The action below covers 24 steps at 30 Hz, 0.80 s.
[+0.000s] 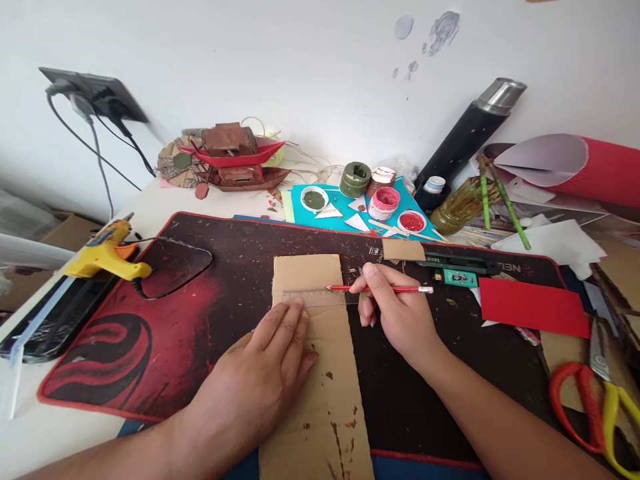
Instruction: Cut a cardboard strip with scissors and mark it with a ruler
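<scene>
A long strip of brown cardboard (pixel 320 373) lies upright in the view on a black and red mat (pixel 190 267). Across its upper part rests a clear ruler (pixel 320 298). My left hand (pixel 270 353) lies flat, its fingertips pressing on the ruler and cardboard. My right hand (pixel 395 307) is closed around a red pencil (pixel 400 289), whose tip points left and touches or hovers just above the ruler's upper edge; which of the two I cannot tell.
A yellow glue gun (pixel 107 257) sits on the left. Model boats (pixel 233 157), paint jars (pixel 356 179) and a black flask (pixel 465 133) stand at the back. At right are red card (pixel 533 307), a green cutter (pixel 455 262) and scissors (pixel 597 360).
</scene>
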{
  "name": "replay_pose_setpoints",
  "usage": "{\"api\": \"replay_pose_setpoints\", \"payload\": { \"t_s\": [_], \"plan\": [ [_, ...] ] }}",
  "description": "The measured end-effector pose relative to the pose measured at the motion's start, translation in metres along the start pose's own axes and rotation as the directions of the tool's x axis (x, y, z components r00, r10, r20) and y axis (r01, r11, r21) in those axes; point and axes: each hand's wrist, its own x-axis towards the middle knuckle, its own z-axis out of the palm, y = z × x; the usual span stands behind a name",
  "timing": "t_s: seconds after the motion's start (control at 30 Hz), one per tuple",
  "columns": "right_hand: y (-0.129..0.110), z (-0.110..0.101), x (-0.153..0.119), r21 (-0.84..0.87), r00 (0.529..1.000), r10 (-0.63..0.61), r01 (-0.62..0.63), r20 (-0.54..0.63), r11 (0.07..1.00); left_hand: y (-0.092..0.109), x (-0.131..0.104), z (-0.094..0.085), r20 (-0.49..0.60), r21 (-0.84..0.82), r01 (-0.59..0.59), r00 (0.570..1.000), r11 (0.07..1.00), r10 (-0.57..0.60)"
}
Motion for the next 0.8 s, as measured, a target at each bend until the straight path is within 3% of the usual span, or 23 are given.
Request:
{"api": "replay_pose_setpoints", "payload": {
  "t_s": [0.8],
  "plan": [
    [0.0013, -0.0010, 0.0001, -0.003, 1.000, 0.012, -0.012, 0.007, 1.000, 0.0001, -0.0026, 0.0001, 0.018, -0.010, -0.003, 1.000, 1.000, 0.003]
  ]
}}
